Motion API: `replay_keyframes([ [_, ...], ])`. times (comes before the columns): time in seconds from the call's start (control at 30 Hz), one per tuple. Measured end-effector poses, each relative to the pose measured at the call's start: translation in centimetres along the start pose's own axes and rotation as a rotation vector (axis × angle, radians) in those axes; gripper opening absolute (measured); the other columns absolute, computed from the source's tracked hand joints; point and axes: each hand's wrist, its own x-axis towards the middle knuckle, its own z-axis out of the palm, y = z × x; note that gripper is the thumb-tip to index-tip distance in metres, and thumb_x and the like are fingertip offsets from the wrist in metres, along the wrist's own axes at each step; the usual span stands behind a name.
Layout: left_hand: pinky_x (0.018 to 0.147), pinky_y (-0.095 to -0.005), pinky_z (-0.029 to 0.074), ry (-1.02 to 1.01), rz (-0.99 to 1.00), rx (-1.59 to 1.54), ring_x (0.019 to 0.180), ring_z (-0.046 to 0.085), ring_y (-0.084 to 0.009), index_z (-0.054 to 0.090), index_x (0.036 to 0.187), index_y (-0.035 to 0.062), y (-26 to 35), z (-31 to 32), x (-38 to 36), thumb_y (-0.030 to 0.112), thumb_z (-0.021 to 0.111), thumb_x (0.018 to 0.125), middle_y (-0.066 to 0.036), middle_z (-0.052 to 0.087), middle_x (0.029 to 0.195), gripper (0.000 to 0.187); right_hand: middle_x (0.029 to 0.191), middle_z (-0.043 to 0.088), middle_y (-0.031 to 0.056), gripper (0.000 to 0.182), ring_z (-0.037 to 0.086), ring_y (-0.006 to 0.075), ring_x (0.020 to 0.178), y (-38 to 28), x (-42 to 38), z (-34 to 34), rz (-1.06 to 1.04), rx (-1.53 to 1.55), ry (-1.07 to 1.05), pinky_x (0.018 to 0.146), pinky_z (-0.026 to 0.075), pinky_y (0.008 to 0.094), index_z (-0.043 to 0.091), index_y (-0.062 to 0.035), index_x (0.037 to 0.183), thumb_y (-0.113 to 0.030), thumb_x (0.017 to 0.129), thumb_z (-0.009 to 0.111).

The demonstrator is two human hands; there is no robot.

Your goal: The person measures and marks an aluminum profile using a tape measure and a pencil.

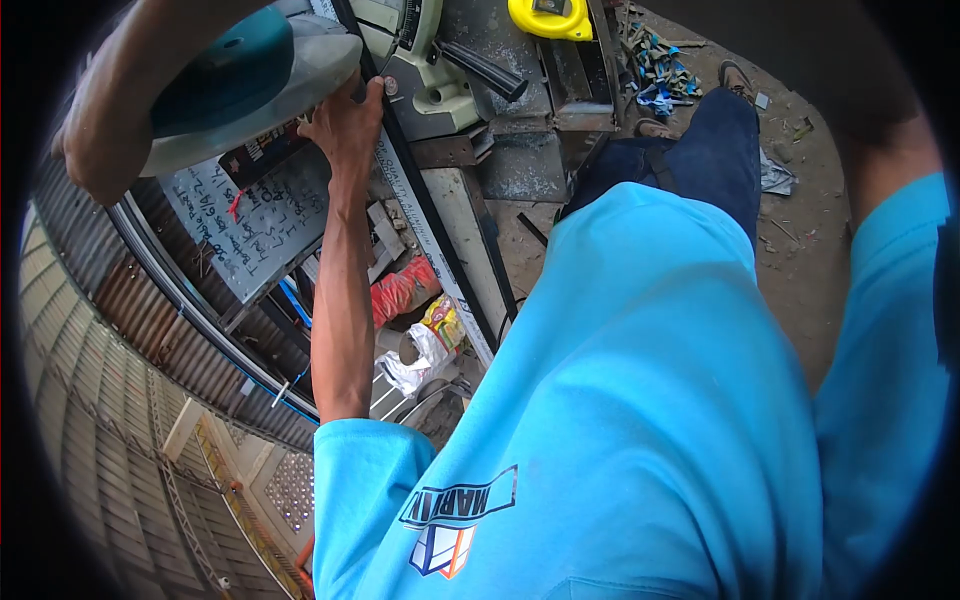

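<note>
At the miter saw point(240, 75), the left hand point(345, 125) has thumb and fingers narrowed on the dark aluminium profile point(425, 225), as far as the guard lets me see. The profile runs slantwise from beside the saw down past the torso. The right hand point(95, 150) is bent at the saw's far side; whether it is closed on anything, I cannot tell. This hold calls for the profile flat and square, steady pressure, and every finger well out of the blade's line; here the left fingertips look close to the guard, so a grip farther along would be safer. Counted in view: one saw, one labelled profile, one yellow tape measure point(550, 17), one handwritten panel point(250, 225), one red bundle point(405, 290), two shoes point(735, 78).
</note>
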Motion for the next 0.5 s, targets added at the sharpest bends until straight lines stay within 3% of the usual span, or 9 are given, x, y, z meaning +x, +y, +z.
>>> replay_keyframes([
  [0.03,0.098,-0.0612,0.022,0.022,0.009,-0.036,0.117,0.051,-0.0362,0.066,0.115,0.0166,0.0,0.0,0.2,0.047,0.060,0.077,-0.014,0.062,0.119,0.049,0.103,0.062,0.0266,0.058,0.063,0.0349,0.082,0.1,-0.2,-0.2,0.002,0.002,0.003,0.076,0.052,0.0443,0.030,-0.0011,0.139,-0.025,0.090,0.049],
  [0.37,0.097,-0.0611,0.023,0.100,0.044,-0.069,0.116,0.053,-0.0344,0.068,0.112,0.0174,0.1,0.3,0.2,0.047,0.061,0.077,-0.012,0.063,0.118,0.047,0.101,0.062,0.0288,0.060,0.064,0.0362,0.079,1.4,-2.2,-1.5,0.057,0.025,0.007,0.074,0.053,0.0439,0.027,-0.0002,0.140,-0.023,0.089,0.048],
  [0.43,0.098,-0.0529,0.029,-0.060,-0.050,0.082,0.121,0.049,-0.0315,0.064,0.119,0.0210,0.4,-0.4,0.4,0.053,0.062,0.075,-0.011,0.060,0.124,0.054,0.101,0.062,0.0292,0.060,0.064,0.0364,0.078,1.3,-2.3,-1.5,0.066,0.033,-0.001,0.074,0.053,0.0439,0.027,-0.0001,0.141,-0.023,0.089,0.048],
  [0.5,0.097,-0.0542,0.029,-0.050,-0.037,0.080,0.120,0.050,-0.0319,0.064,0.119,0.0208,0.2,-0.3,0.4,0.053,0.061,0.076,-0.011,0.060,0.124,0.054,0.101,0.062,0.0297,0.060,0.064,0.0367,0.078,1.2,-2.5,-2.0,0.071,0.028,-0.003,0.073,0.053,0.0438,0.026,0.0001,0.141,-0.023,0.089,0.048],
])
